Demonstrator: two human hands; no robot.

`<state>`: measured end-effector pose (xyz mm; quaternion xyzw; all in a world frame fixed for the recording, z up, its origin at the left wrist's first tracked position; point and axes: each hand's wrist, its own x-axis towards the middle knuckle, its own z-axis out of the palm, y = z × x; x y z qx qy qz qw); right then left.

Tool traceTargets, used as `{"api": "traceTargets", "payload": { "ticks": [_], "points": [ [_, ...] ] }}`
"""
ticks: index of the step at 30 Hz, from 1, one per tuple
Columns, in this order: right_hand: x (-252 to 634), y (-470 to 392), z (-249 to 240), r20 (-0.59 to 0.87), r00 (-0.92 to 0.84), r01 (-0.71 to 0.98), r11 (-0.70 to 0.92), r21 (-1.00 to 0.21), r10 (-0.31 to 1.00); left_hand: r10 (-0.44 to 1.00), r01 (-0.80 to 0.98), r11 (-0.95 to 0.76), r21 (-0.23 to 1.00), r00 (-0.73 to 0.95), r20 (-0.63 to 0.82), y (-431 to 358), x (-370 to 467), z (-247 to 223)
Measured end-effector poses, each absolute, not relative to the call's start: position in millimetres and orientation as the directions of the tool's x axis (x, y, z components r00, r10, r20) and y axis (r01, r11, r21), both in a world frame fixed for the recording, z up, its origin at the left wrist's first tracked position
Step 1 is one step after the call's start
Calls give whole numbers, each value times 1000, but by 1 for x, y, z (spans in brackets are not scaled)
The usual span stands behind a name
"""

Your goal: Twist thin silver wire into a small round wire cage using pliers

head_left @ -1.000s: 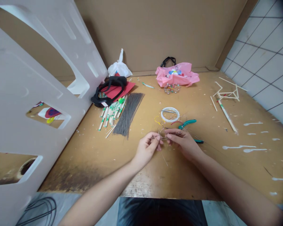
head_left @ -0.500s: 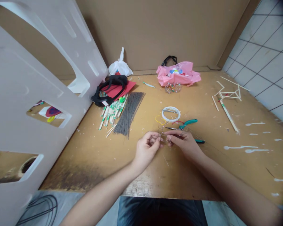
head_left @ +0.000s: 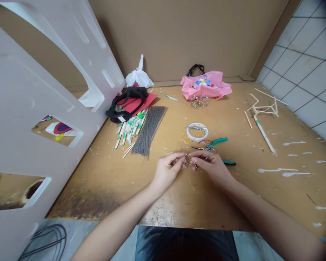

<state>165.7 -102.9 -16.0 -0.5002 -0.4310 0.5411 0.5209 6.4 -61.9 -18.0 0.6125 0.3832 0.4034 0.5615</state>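
Observation:
Thin silvery wire [head_left: 188, 164], bent into curves, is pinched between my two hands above the near middle of the table. My left hand [head_left: 171, 167] grips its left side between thumb and fingertips. On the other side my right hand [head_left: 209, 163] holds it the same way, fingers closed. Loose wire ends stick out past the fingers. Just beyond my right hand lie teal-handled pliers [head_left: 217, 142], partly covered by that hand. A white ring-shaped spool [head_left: 197, 132] and a yellow wire loop [head_left: 184, 138] rest farther back.
A bundle of grey wires [head_left: 149, 132], wrapped chopsticks [head_left: 129, 130], and a black headset strap [head_left: 127, 103] over red paper [head_left: 149, 101] lie left. A pink bag [head_left: 206, 85] and white bag [head_left: 139, 78] sit behind. Right is a stick frame [head_left: 264, 108]. A white plastic panel [head_left: 78, 152] borders the left.
My left hand has tilted slightly and its fingertips are closer to those of my right hand. Both hands still hold the wire; the things on the table have not moved.

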Motion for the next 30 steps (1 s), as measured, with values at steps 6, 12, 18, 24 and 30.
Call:
{"api": "traceTargets", "payload": {
  "ticks": [6,12,18,24,30],
  "points": [
    [169,-103,-17,-118,68,-121,-109,-987,991,929,-2,-134,991,349,126,-64,7,-17],
    [168,-103,-16,-133,71,-125,-124,-984,989,906,49,-224,973,378,189,-67,8,-18],
    [161,-105,-11,-142,125,-170,-120,-978,982,928,-61,20,998,372,5,-68,10,-16],
    [161,-107,-13,-165,150,-216,-130,-968,975,889,-193,225,955,441,-120,-64,10,-14],
    [169,-103,-17,-217,87,-302,-182,-936,972,848,-253,338,906,499,-177,-54,5,-14]
  ]
}}
